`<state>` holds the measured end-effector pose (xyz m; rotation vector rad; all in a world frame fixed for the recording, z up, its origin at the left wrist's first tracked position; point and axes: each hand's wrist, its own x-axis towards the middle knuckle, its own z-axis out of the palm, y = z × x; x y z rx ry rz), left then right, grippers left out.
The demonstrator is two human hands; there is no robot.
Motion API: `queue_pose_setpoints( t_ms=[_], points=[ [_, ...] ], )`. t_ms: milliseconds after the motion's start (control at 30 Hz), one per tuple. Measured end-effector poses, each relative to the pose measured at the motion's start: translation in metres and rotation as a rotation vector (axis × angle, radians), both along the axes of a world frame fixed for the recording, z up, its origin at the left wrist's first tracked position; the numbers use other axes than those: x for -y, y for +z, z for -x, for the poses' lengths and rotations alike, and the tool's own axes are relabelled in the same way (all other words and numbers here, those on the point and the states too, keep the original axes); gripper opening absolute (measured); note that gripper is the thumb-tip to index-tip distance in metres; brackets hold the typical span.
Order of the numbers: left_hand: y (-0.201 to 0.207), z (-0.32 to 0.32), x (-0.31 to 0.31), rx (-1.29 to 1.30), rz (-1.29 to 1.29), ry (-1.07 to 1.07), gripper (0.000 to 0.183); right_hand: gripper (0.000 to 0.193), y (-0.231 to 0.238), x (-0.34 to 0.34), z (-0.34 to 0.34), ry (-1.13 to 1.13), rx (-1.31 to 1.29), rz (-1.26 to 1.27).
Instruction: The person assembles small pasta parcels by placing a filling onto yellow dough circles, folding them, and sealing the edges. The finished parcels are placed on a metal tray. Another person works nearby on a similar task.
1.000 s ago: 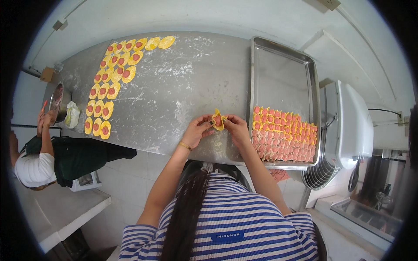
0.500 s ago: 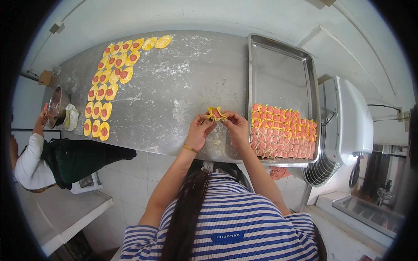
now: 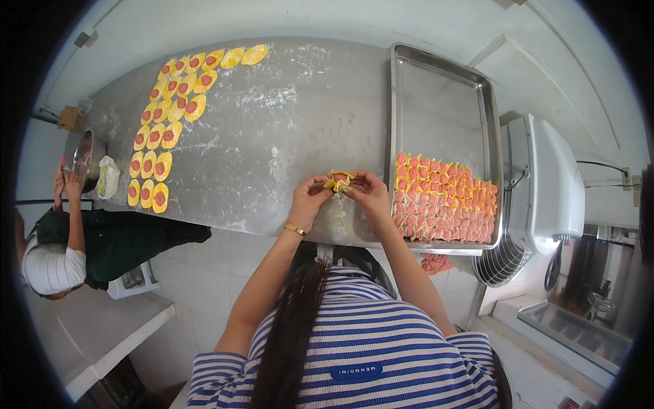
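Between my two hands, just above the near part of the steel table, is a dumpling [image 3: 340, 180] with a yellow wrapper gathered round pink filling. My left hand [image 3: 310, 199] pinches its left side with thumb and fingers. On the other side my right hand [image 3: 370, 193] grips the wrapper edge with bent fingers. Close to my right hand stands a steel tray [image 3: 436, 102], its near half packed with rows of open-topped dumplings [image 3: 446, 201], some yellow and some pale. Flat yellow wrappers [image 3: 167, 136] lie in rows at the table's left, most with a lump of pink filling.
The steel table [image 3: 272, 150] is dusted with flour. At its left end another person [image 3: 75, 238] in a dark apron works at a metal bowl [image 3: 86, 160], beside a white bag [image 3: 107, 177]. A white machine [image 3: 545, 187] with a wire guard stands right of the tray.
The wrapper edges are drawn in closer round the filling, and my fingers have come nearer together. The other person now has both hands at the bowl. The view has shifted slightly.
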<state>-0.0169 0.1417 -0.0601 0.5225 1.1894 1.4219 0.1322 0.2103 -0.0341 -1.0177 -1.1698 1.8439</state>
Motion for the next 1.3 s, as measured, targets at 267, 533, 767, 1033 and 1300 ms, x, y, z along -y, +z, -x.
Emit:
queue_pose_setpoints(
  t_ms=[267,533,767,1033,1300],
  points=[
    [-0.015,-0.001,0.003,-0.409,-0.053,-0.096,0.017,0.019,-0.025,0.001,-0.014,0.072,0.373,-0.208],
    [-0.012,-0.014,0.004,-0.536,0.013,-0.019,0.034,0.031,-0.038,0.002,-0.023,0.100,0.269,-0.105],
    [-0.009,-0.018,0.007,-0.738,0.038,-0.129,0.039,0.031,-0.040,0.003,-0.024,0.155,0.420,-0.265],
    [-0.012,-0.019,0.005,-0.925,-0.035,-0.181,0.029,0.030,-0.029,0.002,-0.018,0.195,0.527,-0.462],
    [-0.008,-0.012,0.005,-0.998,-0.011,-0.247,0.027,0.034,-0.013,-0.003,-0.015,0.258,0.624,-0.703]
  ],
)
